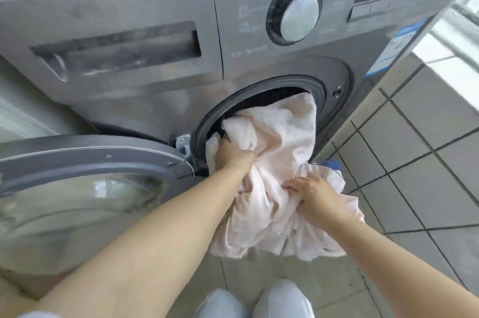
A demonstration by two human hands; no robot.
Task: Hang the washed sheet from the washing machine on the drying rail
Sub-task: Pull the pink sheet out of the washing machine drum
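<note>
A pale pink washed sheet (282, 141) spills out of the round drum opening of the grey washing machine (155, 84) and hangs down toward the floor. My left hand (233, 153) grips a bunch of the sheet right at the drum's lower rim. My right hand (315, 197) grips another fold lower and to the right, outside the machine. Part of the sheet stays inside the dark drum. No drying rail is in view.
The machine's door (85, 162) stands swung open to the left, under my left forearm. Grey tiled floor (427, 162) spreads to the right. A blue object (330, 163) peeks out behind the sheet. My two shoes (255, 301) are at the bottom.
</note>
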